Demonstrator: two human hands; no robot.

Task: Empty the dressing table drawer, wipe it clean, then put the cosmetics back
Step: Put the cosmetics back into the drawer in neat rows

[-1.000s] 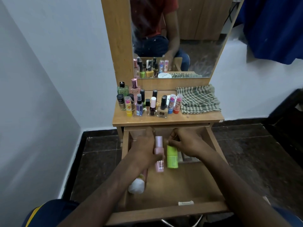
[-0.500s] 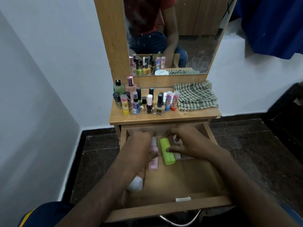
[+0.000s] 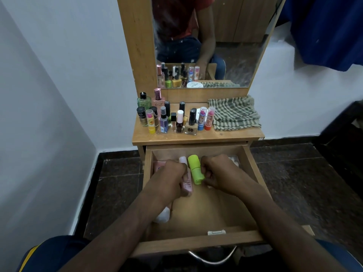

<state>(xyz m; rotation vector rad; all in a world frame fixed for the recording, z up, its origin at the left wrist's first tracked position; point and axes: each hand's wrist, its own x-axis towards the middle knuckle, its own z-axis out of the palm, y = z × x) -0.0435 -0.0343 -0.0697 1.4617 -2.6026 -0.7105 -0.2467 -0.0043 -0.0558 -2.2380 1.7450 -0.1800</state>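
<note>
The wooden drawer (image 3: 253,185) is pulled open with both my hands inside. My left hand (image 3: 170,177) is closed around a pale pink bottle (image 3: 187,184) lying lengthwise. Beside it lies a lime green bottle (image 3: 194,168); my right hand (image 3: 218,173) is curled against its right side, fingertips at its near end. A white-capped container (image 3: 163,215) shows under my left forearm, and a pink item (image 3: 158,165) lies at the drawer's left wall. Small pale items (image 3: 233,160) sit at the back right, mostly hidden.
On the table top (image 3: 225,135) stand several nail polishes, perfume bottles and lip balms (image 3: 176,118) at the left. A folded green checked cloth (image 3: 234,114) lies at the right. The mirror (image 3: 225,36) rises behind; a white wall is close on the left.
Both hands slid the pink and green bottles toward the back of the drawer. The green bottle, tilted half a second ago, now lies nearly parallel to the pink one.
</note>
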